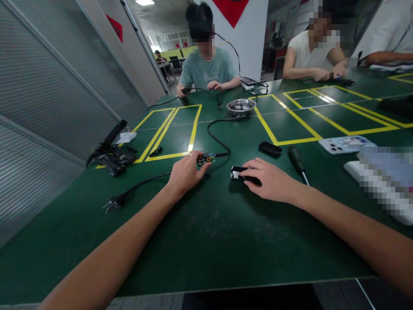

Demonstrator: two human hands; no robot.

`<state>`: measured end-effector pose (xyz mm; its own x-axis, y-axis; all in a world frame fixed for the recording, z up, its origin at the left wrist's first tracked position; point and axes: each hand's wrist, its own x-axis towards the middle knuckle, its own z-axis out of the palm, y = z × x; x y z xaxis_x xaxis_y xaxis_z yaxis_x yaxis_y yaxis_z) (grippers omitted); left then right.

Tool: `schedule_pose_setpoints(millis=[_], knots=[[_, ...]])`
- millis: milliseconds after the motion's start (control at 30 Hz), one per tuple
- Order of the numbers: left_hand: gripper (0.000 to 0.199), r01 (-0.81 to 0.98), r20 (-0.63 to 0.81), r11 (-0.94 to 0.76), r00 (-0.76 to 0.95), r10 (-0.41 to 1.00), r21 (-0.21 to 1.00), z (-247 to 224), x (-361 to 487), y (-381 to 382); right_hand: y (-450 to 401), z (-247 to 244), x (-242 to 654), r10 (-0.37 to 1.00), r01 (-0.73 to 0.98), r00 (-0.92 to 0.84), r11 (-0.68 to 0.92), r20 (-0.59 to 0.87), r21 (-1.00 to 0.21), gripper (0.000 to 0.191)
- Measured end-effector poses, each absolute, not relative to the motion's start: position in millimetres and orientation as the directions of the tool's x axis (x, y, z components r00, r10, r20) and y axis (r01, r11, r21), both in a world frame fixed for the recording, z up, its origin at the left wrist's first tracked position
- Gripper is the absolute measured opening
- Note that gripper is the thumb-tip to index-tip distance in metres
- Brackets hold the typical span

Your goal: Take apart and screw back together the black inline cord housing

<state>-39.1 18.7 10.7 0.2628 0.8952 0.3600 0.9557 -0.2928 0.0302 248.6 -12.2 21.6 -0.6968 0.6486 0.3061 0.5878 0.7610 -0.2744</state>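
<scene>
Between the thumb and fingers of my left hand [186, 173] is a small circuit board [206, 159] with cables attached. A black cable [219, 140] runs from it toward the far side, and another leads left to a plug [115, 202] lying on the table. My right hand [267, 178] is closed around a small black case half [237, 172], whose inside looks light at its left end. A second black case piece [270, 149] lies beyond my right hand. Right of that piece is a screwdriver [297, 162], its shaft pointing toward my right forearm.
The green table [193, 254] carries yellow tape rectangles. A metal bowl [241, 106] stands farther back. Black items [116, 159] are piled at the left, and a small black part [156, 151] lies nearby. A phone [346, 144] is at the right. People sit across the table.
</scene>
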Motion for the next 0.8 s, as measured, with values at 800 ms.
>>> schedule_pose_setpoints(millis=[800], knots=[[0.060, 0.670, 0.154, -0.690, 0.678, 0.719, 0.272, 22.9, 6.9, -24.8, -5.1, 17.9, 265.8, 0.605, 0.554, -0.696, 0.795, 0.387, -0.248, 0.027]])
